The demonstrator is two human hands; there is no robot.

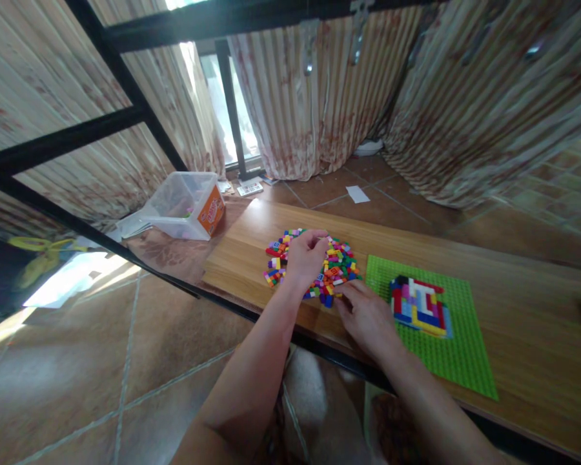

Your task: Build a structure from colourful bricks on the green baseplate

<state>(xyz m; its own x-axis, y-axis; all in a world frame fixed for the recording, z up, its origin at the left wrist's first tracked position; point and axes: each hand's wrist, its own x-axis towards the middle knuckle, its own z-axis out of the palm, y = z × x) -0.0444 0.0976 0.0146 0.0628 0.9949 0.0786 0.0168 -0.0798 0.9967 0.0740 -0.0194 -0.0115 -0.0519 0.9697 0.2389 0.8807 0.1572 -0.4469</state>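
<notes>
Your left grip (306,259) is over the heap of bricks (341,261) on the desk (242,248). It seems best to spread them gently, so each color shows. Your right grip (368,318) reaches the heap's edge at five o'clock; try to pinch one brick by its sides. Watch your right arm by the green plate (458,365), at the heap's four o'clock, so you don't bump the built bricks (419,309).

Your left grip hides bricks, and I can't tell if either grip holds one. The desk gets cut off at three o'clock.
</notes>
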